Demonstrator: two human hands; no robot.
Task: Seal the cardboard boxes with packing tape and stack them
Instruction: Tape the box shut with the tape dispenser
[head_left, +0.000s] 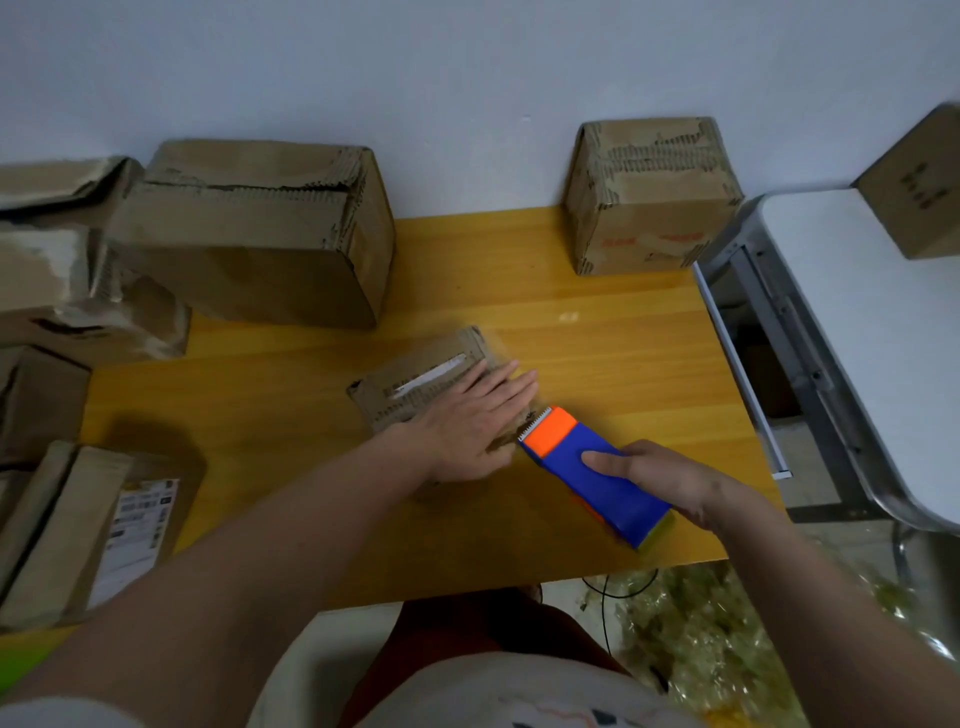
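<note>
Head view, looking down on a yellow wooden table (597, 353). At its centre lies a small flat cardboard box (415, 384), its top bearing a white label strip. Left hand (475, 428) — fingers straight and flat — presses down on the right part of this box. Right hand (670, 480) grips a blue tape dispenser (597, 475) with thumb on top; the dispenser's orange head and toothed blade meet the near right edge of the box, just beside the left hand. Other boxes stand around the table: a large worn box (254, 234) at far left, a cube-shaped box (652, 195) at far right against the wall, and a labelled box (93, 525) at near left.
</note>
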